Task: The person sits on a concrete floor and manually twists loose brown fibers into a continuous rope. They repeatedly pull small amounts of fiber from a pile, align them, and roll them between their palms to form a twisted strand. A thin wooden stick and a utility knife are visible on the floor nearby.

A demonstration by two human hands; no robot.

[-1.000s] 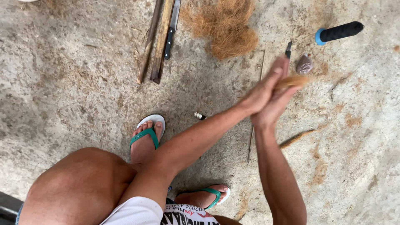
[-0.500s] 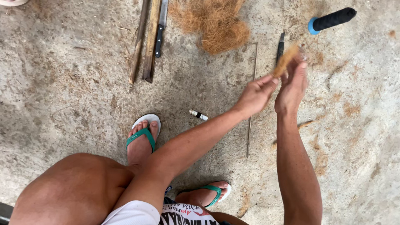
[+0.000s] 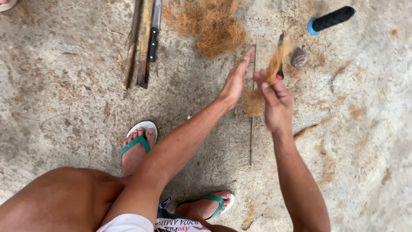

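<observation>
right hand (image 3: 277, 105) grip closed on fibre bundle (image 3: 277, 60); left hand (image 3: 235, 79) flat open, empty

The right hand (image 3: 278, 103) pinched a strand of coconut fibre (image 3: 277, 60). The left hand (image 3: 235, 81), flat and open, hovered just beside it, a fibre pile (image 3: 210, 25) beyond.

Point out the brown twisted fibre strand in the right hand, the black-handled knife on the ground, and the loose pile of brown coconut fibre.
brown twisted fibre strand (image 3: 277, 58), head view, mid-length above the fingers.
black-handled knife (image 3: 153, 43), head view, handle.
loose pile of brown coconut fibre (image 3: 210, 25), head view, centre.
</observation>
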